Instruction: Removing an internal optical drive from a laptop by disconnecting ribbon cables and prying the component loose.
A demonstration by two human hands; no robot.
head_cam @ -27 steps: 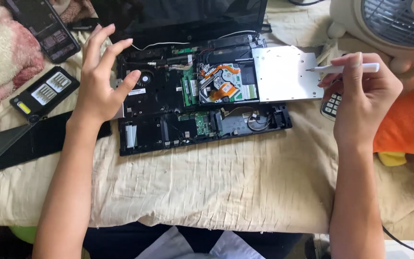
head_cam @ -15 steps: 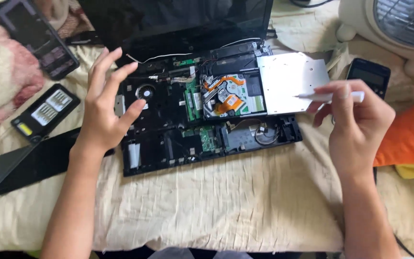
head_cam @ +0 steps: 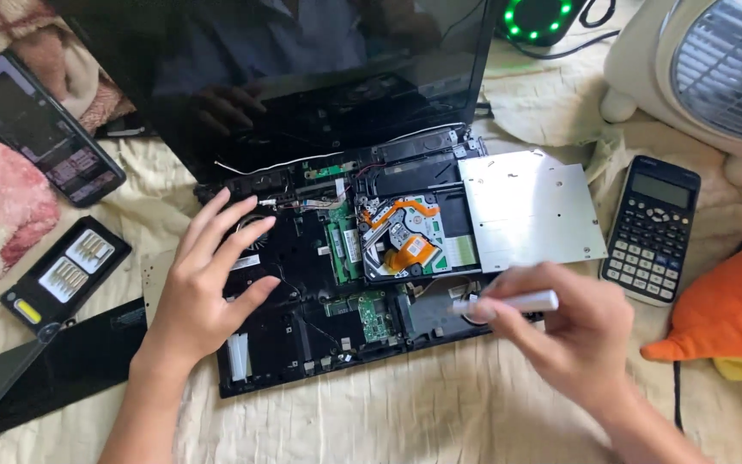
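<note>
Right hand (head_cam: 573,335) pinches white screwdriver (head_cam: 508,303); left hand (head_cam: 208,283) splayed.

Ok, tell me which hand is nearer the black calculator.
Right. The right hand, holding a white tool, is just left of and below the calculator. The left hand rests far across the opened laptop.

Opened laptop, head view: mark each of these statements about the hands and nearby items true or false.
1. The right hand holds a slim white tool. True.
2. The left hand grips a screwdriver. False: it holds nothing and rests with its fingers spread on the opened laptop.
3. A black calculator lies right of the silver drive cover. True.
4. The fan stands at the upper left. False: it is at the upper right.
5. The laptop's screen is lit. False: it is dark.
</note>
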